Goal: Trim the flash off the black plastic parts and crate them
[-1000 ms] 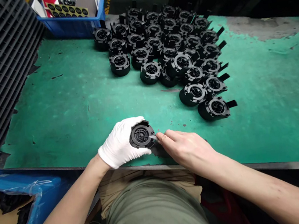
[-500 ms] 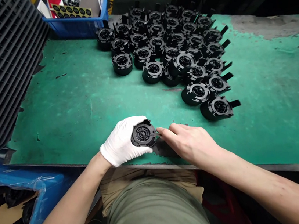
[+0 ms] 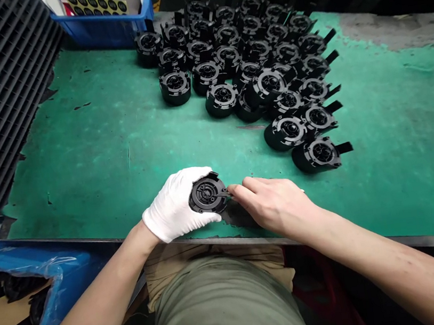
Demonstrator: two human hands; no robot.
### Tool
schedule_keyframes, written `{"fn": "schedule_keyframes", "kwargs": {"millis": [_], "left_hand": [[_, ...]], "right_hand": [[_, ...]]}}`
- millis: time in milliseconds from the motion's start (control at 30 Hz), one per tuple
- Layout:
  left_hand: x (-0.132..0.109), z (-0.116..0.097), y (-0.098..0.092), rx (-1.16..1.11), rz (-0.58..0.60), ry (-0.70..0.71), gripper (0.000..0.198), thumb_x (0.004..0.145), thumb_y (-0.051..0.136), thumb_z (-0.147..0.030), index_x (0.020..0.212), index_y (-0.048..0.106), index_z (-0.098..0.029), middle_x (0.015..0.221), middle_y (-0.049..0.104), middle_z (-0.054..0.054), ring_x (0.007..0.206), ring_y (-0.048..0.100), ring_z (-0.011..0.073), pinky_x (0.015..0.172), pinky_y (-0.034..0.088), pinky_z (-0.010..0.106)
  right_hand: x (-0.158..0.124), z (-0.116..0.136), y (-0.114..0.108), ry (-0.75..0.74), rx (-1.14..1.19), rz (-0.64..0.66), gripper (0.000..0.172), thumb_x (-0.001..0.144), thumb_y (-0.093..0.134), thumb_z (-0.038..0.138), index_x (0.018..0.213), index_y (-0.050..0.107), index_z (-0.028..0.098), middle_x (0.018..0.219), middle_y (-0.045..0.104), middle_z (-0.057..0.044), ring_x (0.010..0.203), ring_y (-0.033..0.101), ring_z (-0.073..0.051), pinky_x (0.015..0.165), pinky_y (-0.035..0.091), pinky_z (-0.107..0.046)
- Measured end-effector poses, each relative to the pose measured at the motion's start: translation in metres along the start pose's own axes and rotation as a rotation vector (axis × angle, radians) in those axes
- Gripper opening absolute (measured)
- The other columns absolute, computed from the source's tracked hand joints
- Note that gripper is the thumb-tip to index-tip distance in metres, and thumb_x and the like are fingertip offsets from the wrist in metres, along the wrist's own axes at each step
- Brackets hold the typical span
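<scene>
My left hand (image 3: 177,206), in a white glove, is wrapped round a round black plastic housing (image 3: 207,193) near the front edge of the table. The housing's ringed face, with a raised centre, points up at me. My bare right hand (image 3: 269,201) is closed in a pinch at the housing's right rim. From its fingertips a thin tool (image 3: 224,193) reaches onto the housing's face. Most of this tool is hidden in the hand, so its exact kind is unclear.
Several similar black housings (image 3: 222,100) stand grouped on the green table mat (image 3: 89,148). At the back left is a blue bin (image 3: 105,33) with sticker sheets. Black ribbed trays (image 3: 1,96) are stacked at left. A blue-lined box (image 3: 71,274) with black parts sits below the left edge.
The view has shifted slightly. The thin tool's tip now reaches farther over the housing's face, while both hands stay almost in place.
</scene>
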State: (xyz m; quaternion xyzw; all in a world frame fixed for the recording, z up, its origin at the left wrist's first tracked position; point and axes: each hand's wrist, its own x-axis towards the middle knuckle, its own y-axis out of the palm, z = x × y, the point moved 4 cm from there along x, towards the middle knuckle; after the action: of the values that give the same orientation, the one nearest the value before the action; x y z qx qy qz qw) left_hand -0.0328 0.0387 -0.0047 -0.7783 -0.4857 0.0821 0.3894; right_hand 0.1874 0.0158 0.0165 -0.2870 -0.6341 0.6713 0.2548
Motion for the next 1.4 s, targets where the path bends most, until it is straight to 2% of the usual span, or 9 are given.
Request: {"fn": "schedule_keyframes", "kwargs": {"millis": [233, 533, 800, 967, 1133, 1233, 1300, 1400], "left_hand": [[-0.001, 0.0, 0.0, -0.002, 0.005, 0.001, 0.093, 0.067, 0.098, -0.051, 0.142, 0.052, -0.022, 0.135, 0.07, 0.016, 0.126, 0.069, 0.0366, 0.11, 0.057, 0.052], [-0.003, 0.003, 0.002, 0.02, -0.004, 0.031, 0.094, 0.07, 0.095, -0.057, 0.144, 0.049, -0.022, 0.138, 0.068, 0.018, 0.128, 0.068, 0.0365, 0.11, 0.056, 0.052], [-0.004, 0.003, 0.002, 0.026, -0.005, 0.041, 0.094, 0.07, 0.096, -0.055, 0.144, 0.049, -0.021, 0.139, 0.067, 0.018, 0.129, 0.067, 0.0362, 0.112, 0.056, 0.052], [-0.004, 0.004, 0.002, 0.021, -0.009, 0.05, 0.095, 0.069, 0.096, -0.056, 0.144, 0.049, -0.022, 0.139, 0.067, 0.018, 0.129, 0.067, 0.036, 0.112, 0.056, 0.052], [-0.003, 0.005, 0.003, 0.008, -0.003, 0.054, 0.095, 0.07, 0.095, -0.058, 0.144, 0.049, -0.021, 0.138, 0.067, 0.018, 0.128, 0.068, 0.0364, 0.111, 0.056, 0.052], [-0.002, 0.004, 0.003, -0.011, 0.002, 0.032, 0.093, 0.071, 0.094, -0.058, 0.145, 0.05, -0.022, 0.139, 0.067, 0.017, 0.129, 0.067, 0.0361, 0.113, 0.055, 0.052], [-0.002, 0.004, 0.002, -0.013, 0.005, 0.014, 0.093, 0.071, 0.095, -0.057, 0.145, 0.05, -0.023, 0.14, 0.067, 0.017, 0.13, 0.067, 0.0363, 0.113, 0.055, 0.052], [-0.002, 0.002, 0.002, -0.012, 0.013, 0.019, 0.094, 0.07, 0.095, -0.057, 0.145, 0.05, -0.023, 0.138, 0.068, 0.016, 0.129, 0.067, 0.0365, 0.112, 0.055, 0.051]], "right_hand": [[-0.001, 0.003, 0.001, 0.008, -0.03, -0.007, 0.024, 0.103, 0.047, 0.011, 0.117, 0.065, 0.019, 0.079, 0.056, -0.001, 0.064, 0.046, -0.015, 0.057, 0.019, -0.033], [0.001, 0.008, -0.006, 0.021, -0.075, 0.07, 0.032, 0.098, 0.049, 0.006, 0.123, 0.064, 0.019, 0.08, 0.057, -0.002, 0.064, 0.049, -0.017, 0.056, 0.017, -0.034], [0.006, 0.005, -0.012, -0.049, -0.073, 0.14, 0.032, 0.096, 0.048, 0.004, 0.122, 0.062, 0.017, 0.084, 0.06, -0.003, 0.066, 0.054, -0.018, 0.056, 0.018, -0.034], [0.008, 0.002, -0.017, -0.073, -0.066, 0.166, 0.03, 0.096, 0.049, 0.004, 0.121, 0.061, 0.017, 0.084, 0.06, -0.003, 0.065, 0.053, -0.016, 0.056, 0.016, -0.034], [0.007, 0.003, -0.017, -0.124, -0.027, 0.117, 0.018, 0.1, 0.048, 0.007, 0.104, 0.061, 0.019, 0.081, 0.058, -0.002, 0.062, 0.047, -0.016, 0.057, 0.016, -0.034], [0.002, 0.002, -0.011, -0.149, 0.01, 0.06, 0.018, 0.103, 0.046, 0.009, 0.098, 0.06, 0.019, 0.079, 0.057, -0.002, 0.061, 0.044, -0.015, 0.057, 0.019, -0.033], [-0.002, -0.002, -0.006, -0.124, 0.042, 0.002, 0.018, 0.106, 0.045, 0.013, 0.102, 0.063, 0.018, 0.079, 0.058, -0.001, 0.063, 0.047, -0.015, 0.057, 0.022, -0.032], [-0.011, -0.012, -0.003, -0.002, 0.109, -0.09, 0.021, 0.111, 0.045, 0.023, 0.116, 0.064, 0.018, 0.085, 0.063, -0.002, 0.069, 0.055, -0.015, 0.059, 0.03, -0.03]]}}
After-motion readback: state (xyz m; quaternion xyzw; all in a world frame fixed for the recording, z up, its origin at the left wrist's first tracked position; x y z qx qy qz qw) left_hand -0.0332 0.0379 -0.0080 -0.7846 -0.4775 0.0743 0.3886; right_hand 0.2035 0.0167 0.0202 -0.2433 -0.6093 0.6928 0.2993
